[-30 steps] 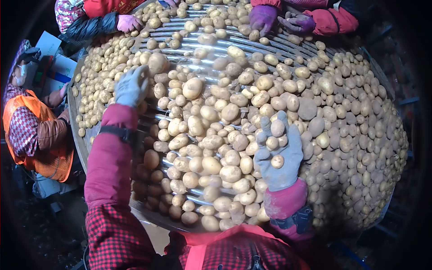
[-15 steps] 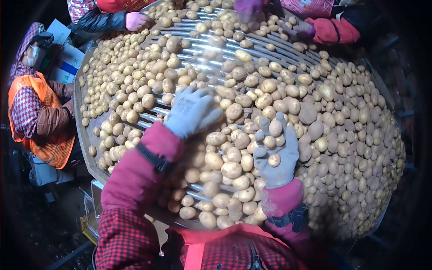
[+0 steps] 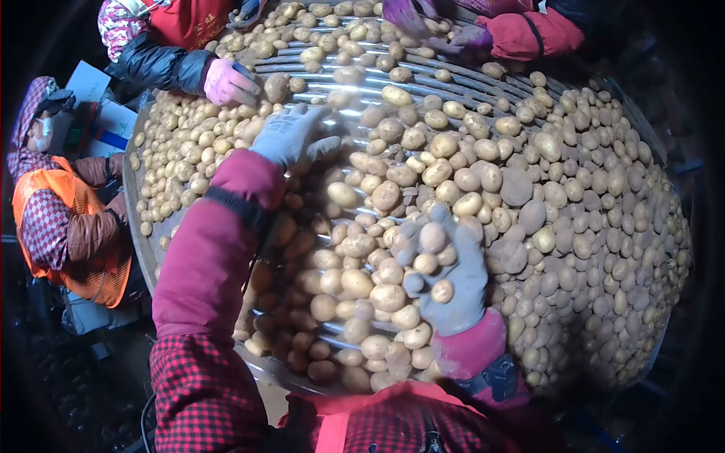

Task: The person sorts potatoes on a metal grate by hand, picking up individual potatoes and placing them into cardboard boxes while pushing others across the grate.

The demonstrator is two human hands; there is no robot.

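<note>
Potatoes (image 3: 387,297) of mixed sizes cover a large sorting table with metal bars (image 3: 476,89). My left hand (image 3: 291,136), in a grey-blue glove, reaches palm down over the potatoes at the upper left of the middle. Its fingers are spread, with the thumb stretched to the right, and nothing shows in it. My right hand (image 3: 451,275), in a dusty grey glove, is turned palm up at the right of the middle. Several small potatoes (image 3: 433,237) rest in its palm and between its curled fingers.
A co-worker's pink-gloved hand (image 3: 231,81) is close to my left hand. Another person's purple-gloved hands (image 3: 461,39) work at the far edge. A person in an orange vest (image 3: 72,226) stands at the left, near white boxes (image 3: 115,121). Dense potatoes (image 3: 596,294) heap on the right.
My left hand has moved up and left across the table. My right hand has shifted slightly left, still holding small potatoes. The pink-gloved hand has come closer to my left hand.
</note>
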